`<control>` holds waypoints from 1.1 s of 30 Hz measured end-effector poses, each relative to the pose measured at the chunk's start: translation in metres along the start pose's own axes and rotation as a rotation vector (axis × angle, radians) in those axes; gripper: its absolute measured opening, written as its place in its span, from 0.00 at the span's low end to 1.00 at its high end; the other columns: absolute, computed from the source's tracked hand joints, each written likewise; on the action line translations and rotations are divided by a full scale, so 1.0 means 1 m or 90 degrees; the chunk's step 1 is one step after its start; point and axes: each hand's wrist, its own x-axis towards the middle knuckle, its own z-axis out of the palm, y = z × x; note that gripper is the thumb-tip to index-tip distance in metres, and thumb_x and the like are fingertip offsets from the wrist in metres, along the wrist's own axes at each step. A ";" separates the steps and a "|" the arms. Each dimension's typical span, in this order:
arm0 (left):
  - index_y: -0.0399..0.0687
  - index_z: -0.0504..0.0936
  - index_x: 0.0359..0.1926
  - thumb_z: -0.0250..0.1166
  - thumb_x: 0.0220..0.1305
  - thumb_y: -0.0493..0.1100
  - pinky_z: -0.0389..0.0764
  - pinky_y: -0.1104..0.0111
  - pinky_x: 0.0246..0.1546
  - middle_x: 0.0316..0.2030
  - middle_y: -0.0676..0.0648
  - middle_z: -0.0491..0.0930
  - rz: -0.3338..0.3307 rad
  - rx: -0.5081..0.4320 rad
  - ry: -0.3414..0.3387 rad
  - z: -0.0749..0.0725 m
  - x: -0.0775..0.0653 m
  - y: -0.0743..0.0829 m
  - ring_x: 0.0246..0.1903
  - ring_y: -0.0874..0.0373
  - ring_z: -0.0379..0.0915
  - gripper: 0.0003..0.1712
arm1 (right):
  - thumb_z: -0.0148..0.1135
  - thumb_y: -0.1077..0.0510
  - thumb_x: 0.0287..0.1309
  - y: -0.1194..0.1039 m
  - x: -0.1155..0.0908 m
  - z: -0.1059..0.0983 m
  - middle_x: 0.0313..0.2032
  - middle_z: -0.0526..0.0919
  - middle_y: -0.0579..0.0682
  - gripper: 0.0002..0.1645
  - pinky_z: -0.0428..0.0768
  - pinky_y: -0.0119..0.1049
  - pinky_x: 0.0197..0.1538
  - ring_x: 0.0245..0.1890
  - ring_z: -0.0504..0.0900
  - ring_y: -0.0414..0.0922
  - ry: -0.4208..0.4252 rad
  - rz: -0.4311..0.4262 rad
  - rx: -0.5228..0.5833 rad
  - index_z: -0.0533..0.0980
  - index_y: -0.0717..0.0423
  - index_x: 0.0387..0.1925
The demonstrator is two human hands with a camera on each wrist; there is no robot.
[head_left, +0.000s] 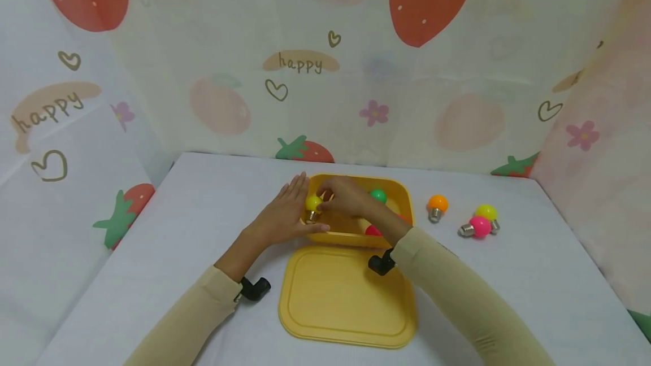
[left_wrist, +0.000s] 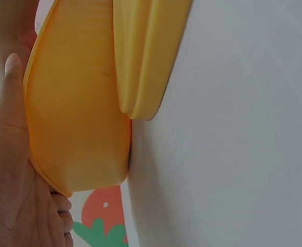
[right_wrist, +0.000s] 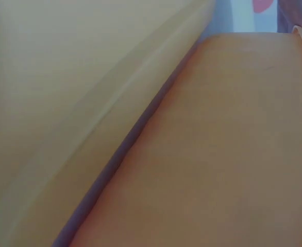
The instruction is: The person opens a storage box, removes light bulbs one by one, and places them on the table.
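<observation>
A yellow plastic box [head_left: 356, 238] stands on the table, open at the top. My left hand [head_left: 285, 210] lies along its left end with straight fingers, the thumb over the near rim. In the left wrist view that hand [left_wrist: 12, 159] touches the box wall [left_wrist: 79, 103]. Inside the left end, a yellow light bulb [head_left: 313, 203] sits with its metal base downward, pinched at its side by my right hand [head_left: 348, 196]. A green bulb [head_left: 378, 195] and a red bulb [head_left: 373, 231] show further right in the box; my right forearm partly covers the contents.
The yellow lid [head_left: 348, 298] lies flat just in front of the box. To the right on the white table are an orange bulb [head_left: 437, 204], a pink bulb [head_left: 480, 226] and a yellow-green bulb [head_left: 486, 212], the last two touching. A printed curtain [head_left: 407, 100] hangs behind.
</observation>
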 end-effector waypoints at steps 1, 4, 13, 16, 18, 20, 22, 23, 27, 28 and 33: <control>0.32 0.38 0.79 0.45 0.57 0.87 0.40 0.51 0.77 0.80 0.35 0.34 0.000 0.001 -0.001 0.000 0.000 0.000 0.79 0.45 0.30 0.74 | 0.70 0.56 0.64 0.000 0.001 0.000 0.46 0.87 0.55 0.20 0.83 0.40 0.54 0.46 0.84 0.49 0.000 0.002 0.000 0.82 0.63 0.53; 0.32 0.37 0.79 0.47 0.57 0.86 0.39 0.52 0.77 0.80 0.36 0.34 -0.005 0.002 -0.006 -0.001 0.000 0.001 0.79 0.45 0.29 0.73 | 0.71 0.56 0.63 0.000 0.003 0.002 0.46 0.87 0.54 0.20 0.83 0.40 0.54 0.46 0.84 0.49 -0.006 0.012 0.003 0.82 0.63 0.53; 0.32 0.38 0.79 0.50 0.58 0.84 0.41 0.52 0.77 0.80 0.35 0.35 -0.003 -0.007 0.000 -0.003 -0.002 0.003 0.79 0.44 0.31 0.72 | 0.73 0.55 0.61 -0.001 0.007 0.008 0.45 0.88 0.51 0.19 0.83 0.36 0.51 0.45 0.84 0.47 -0.012 0.014 -0.018 0.84 0.60 0.50; 0.32 0.38 0.79 0.49 0.58 0.85 0.41 0.52 0.77 0.80 0.35 0.35 -0.003 -0.002 0.002 -0.003 -0.003 0.003 0.79 0.44 0.31 0.73 | 0.74 0.55 0.60 -0.001 0.007 0.008 0.44 0.88 0.50 0.18 0.84 0.34 0.50 0.43 0.84 0.45 -0.014 0.011 -0.018 0.85 0.60 0.49; 0.32 0.38 0.79 0.49 0.58 0.84 0.41 0.52 0.77 0.80 0.35 0.35 -0.004 -0.002 0.003 -0.004 -0.003 0.004 0.79 0.44 0.31 0.73 | 0.74 0.56 0.60 0.000 0.007 0.008 0.42 0.88 0.50 0.18 0.84 0.34 0.50 0.42 0.84 0.45 -0.016 0.009 -0.013 0.85 0.60 0.49; 0.32 0.38 0.79 0.50 0.58 0.84 0.41 0.52 0.77 0.80 0.35 0.35 -0.005 -0.004 0.003 -0.004 -0.003 0.004 0.79 0.44 0.31 0.72 | 0.74 0.56 0.60 0.000 0.006 0.008 0.42 0.89 0.50 0.17 0.84 0.35 0.49 0.42 0.84 0.45 -0.014 0.016 -0.007 0.85 0.60 0.48; 0.32 0.38 0.79 0.50 0.59 0.84 0.41 0.52 0.77 0.80 0.35 0.35 -0.006 -0.007 0.002 -0.005 -0.003 0.004 0.79 0.44 0.31 0.72 | 0.74 0.56 0.59 0.001 0.005 0.007 0.43 0.89 0.51 0.18 0.84 0.36 0.50 0.43 0.85 0.45 -0.010 0.018 -0.001 0.85 0.61 0.48; 0.32 0.38 0.79 0.50 0.58 0.84 0.41 0.52 0.77 0.80 0.35 0.35 -0.006 -0.006 0.002 -0.005 -0.003 0.004 0.79 0.44 0.31 0.72 | 0.75 0.55 0.59 0.002 0.004 0.007 0.43 0.89 0.51 0.18 0.84 0.37 0.51 0.43 0.85 0.46 -0.006 0.019 0.003 0.85 0.61 0.48; 0.32 0.37 0.79 0.48 0.58 0.85 0.40 0.52 0.77 0.80 0.35 0.35 -0.007 -0.004 -0.001 -0.004 -0.003 0.004 0.79 0.44 0.31 0.73 | 0.74 0.56 0.60 0.004 -0.001 0.004 0.45 0.88 0.53 0.20 0.84 0.38 0.51 0.44 0.86 0.47 0.014 0.005 0.017 0.84 0.63 0.50; 0.32 0.37 0.79 0.48 0.58 0.85 0.40 0.53 0.77 0.80 0.35 0.35 -0.008 -0.003 -0.002 -0.004 -0.003 0.004 0.79 0.44 0.31 0.73 | 0.74 0.56 0.60 0.004 -0.002 0.002 0.45 0.88 0.54 0.20 0.84 0.39 0.51 0.44 0.86 0.47 0.020 0.002 0.021 0.84 0.63 0.50; 0.32 0.38 0.79 0.50 0.58 0.85 0.40 0.53 0.78 0.80 0.35 0.35 -0.012 -0.004 -0.003 -0.004 -0.002 0.004 0.79 0.45 0.31 0.73 | 0.74 0.57 0.60 0.004 -0.014 -0.008 0.45 0.89 0.53 0.19 0.85 0.39 0.50 0.44 0.86 0.49 0.048 -0.004 0.030 0.84 0.61 0.51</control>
